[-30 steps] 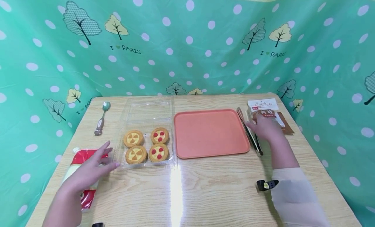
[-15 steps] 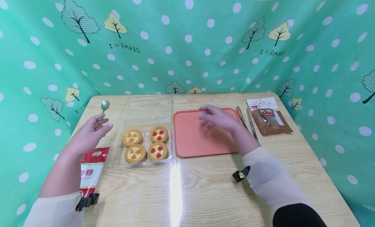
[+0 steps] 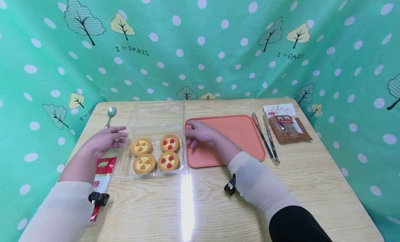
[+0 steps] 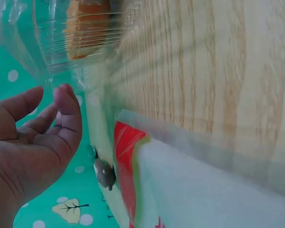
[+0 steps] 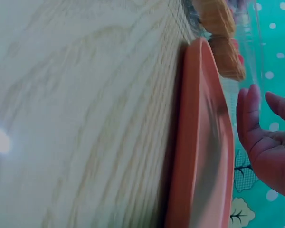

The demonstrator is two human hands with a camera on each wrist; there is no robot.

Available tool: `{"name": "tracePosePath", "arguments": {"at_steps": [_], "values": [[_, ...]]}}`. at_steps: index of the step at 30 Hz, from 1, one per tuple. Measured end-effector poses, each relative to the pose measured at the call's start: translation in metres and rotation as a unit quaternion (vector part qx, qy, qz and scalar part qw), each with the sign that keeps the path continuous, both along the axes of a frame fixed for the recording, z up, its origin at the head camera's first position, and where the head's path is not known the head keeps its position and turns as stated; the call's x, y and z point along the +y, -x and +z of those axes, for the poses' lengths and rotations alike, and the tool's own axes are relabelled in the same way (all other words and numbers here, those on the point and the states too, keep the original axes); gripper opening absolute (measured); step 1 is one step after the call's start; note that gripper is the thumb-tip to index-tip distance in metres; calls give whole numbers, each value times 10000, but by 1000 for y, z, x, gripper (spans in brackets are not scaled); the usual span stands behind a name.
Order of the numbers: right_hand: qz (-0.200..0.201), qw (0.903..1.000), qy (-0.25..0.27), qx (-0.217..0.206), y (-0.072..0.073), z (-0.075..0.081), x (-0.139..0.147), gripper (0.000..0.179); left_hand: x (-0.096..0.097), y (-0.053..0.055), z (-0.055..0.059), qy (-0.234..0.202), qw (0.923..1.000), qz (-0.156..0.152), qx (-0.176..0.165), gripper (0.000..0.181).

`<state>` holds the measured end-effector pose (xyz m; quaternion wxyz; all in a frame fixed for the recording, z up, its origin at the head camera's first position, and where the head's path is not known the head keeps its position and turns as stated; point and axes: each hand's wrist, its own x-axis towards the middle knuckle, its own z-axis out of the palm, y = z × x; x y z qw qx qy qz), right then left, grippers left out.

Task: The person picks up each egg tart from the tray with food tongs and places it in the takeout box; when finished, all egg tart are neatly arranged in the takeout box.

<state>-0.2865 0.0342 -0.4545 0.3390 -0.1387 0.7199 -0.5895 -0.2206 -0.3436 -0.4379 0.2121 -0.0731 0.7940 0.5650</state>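
Observation:
A clear plastic clamshell box stands left of centre with its lid laid back. Inside it sit two tarts with a wedge pattern, one a wedge tart, and two with red berries, one a berry tart. My left hand is at the box's left side, fingers relaxed and pointing toward it. On the other side, my right hand hovers over the left part of a salmon-pink tray, fingertips right at the box's edge. Both wrist views show loosely bent fingers with nothing between them.
A red-and-white sugar bag lies under my left forearm. Behind my left hand is a spoon. Metal tongs lie along the tray's right side, beside a brown packet and a white packet. A patterned green cloth surrounds the table.
My right hand has swept left from the tongs and brown packet, across the tray, to the box's right edge. My left hand has moved up from the sugar bag, then right toward the box.

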Motion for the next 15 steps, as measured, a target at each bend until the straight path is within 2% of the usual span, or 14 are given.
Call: {"name": "tracePosePath", "arguments": {"at_steps": [6,9,12,15], "values": [[-17,10000,42,62,0,-5,-8,74,0,-1,-4,-147,9998,-1,108,62],[-116,9997,82,174,-1,-5,-8,70,0,-4,-5,-243,9995,143,163,62],[-238,9991,235,254,-3,-6,-8,64,-1,-8,-4,-475,9981,293,245,52],[-300,9982,402,335,-4,-7,-9,59,-4,-10,-5,-938,9947,343,254,34]]}}
